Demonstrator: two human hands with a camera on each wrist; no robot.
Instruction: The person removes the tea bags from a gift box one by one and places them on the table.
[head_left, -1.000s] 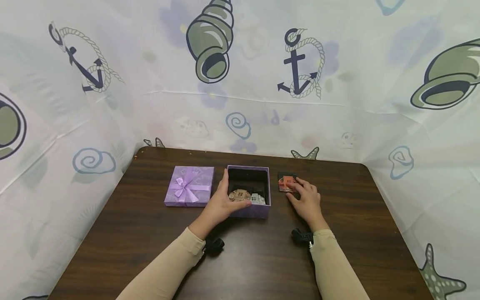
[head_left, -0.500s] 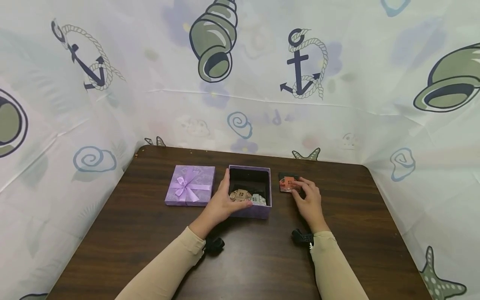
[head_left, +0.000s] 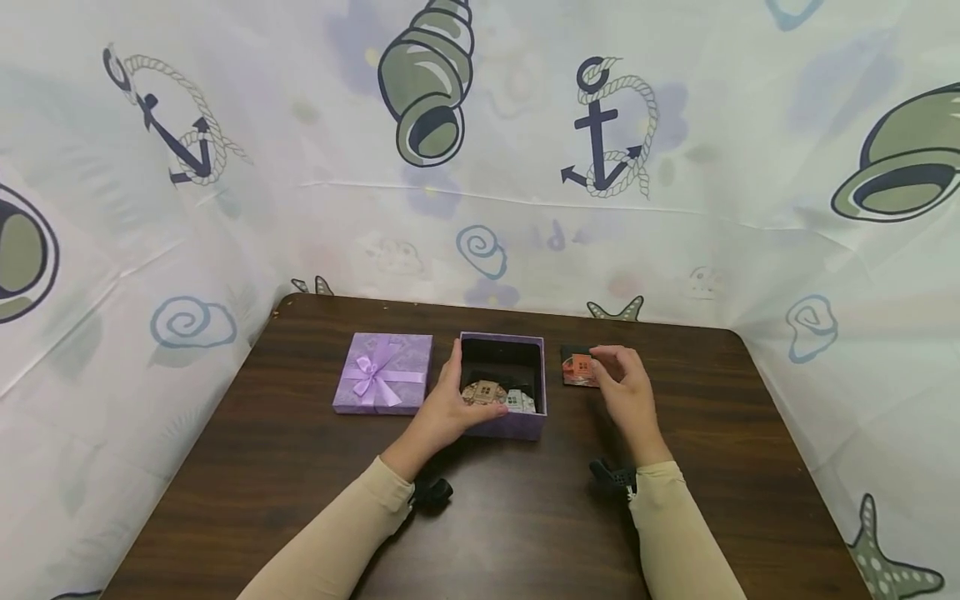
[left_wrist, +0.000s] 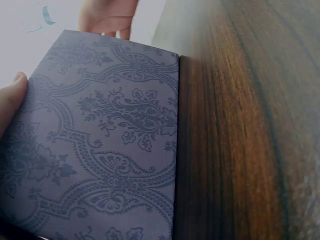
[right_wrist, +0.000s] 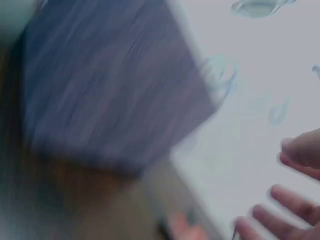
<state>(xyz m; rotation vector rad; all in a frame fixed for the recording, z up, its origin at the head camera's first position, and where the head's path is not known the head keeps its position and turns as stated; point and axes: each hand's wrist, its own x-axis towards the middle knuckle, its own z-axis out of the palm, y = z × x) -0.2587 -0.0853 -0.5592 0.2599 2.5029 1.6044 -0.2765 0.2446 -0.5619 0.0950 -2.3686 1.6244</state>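
Observation:
An open purple gift box [head_left: 510, 428] stands mid-table, with a black lining. My left hand [head_left: 442, 408] holds it at the near left corner, fingers along the left side and thumb over the front rim. In the left wrist view the thumb lies at the edge of the patterned box wall [left_wrist: 110, 130]. Inside show a beige patterned piece [head_left: 484, 392] and a whitish one [head_left: 521, 402]. Right of the box lies a flat dark square packet [head_left: 577, 368] with an orange-red design. Beside it is my right hand [head_left: 628, 392]; the right wrist view shows its fingers [right_wrist: 292, 205] spread and holding nothing.
The purple lid [head_left: 408, 400] with a ribbon bow lies left of the box. A dark wooden table [head_left: 510, 517] bears everything. Behind and beside it hangs a pale cloth [head_left: 525, 250] printed with shells and anchors.
My right hand has drawn back to the right from the packet, baring more of it. My left hand stays on the box. The packet lies in about the same place.

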